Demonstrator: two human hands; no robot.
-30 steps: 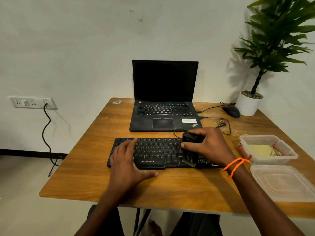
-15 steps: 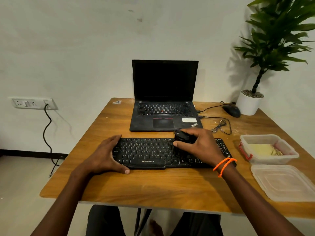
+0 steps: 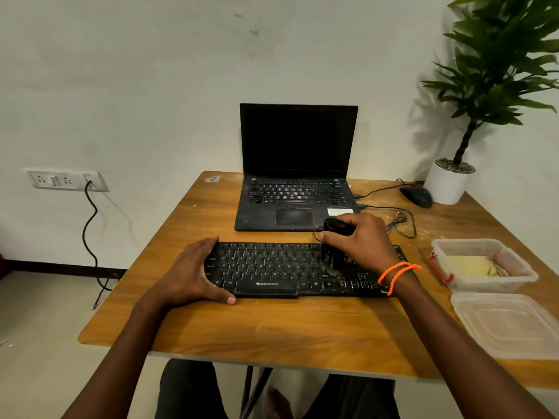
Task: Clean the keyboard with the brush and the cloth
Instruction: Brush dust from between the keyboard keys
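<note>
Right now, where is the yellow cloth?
The cloth lies inside the open plastic box on the table's right side, right of the keyboard and behind the loose lid.

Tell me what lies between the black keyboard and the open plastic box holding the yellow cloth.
Head view: only bare wooden tabletop separates the black keyboard from the clear plastic box with the yellow cloth.

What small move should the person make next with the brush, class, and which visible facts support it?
Probably sweep the brush sideways along the key rows. The right hand grips it with the bristles down on the right-middle keys of the keyboard, while the left hand grips the keyboard's left end to steady it. The cloth lies in the open box, so wiping likely comes later.
</note>
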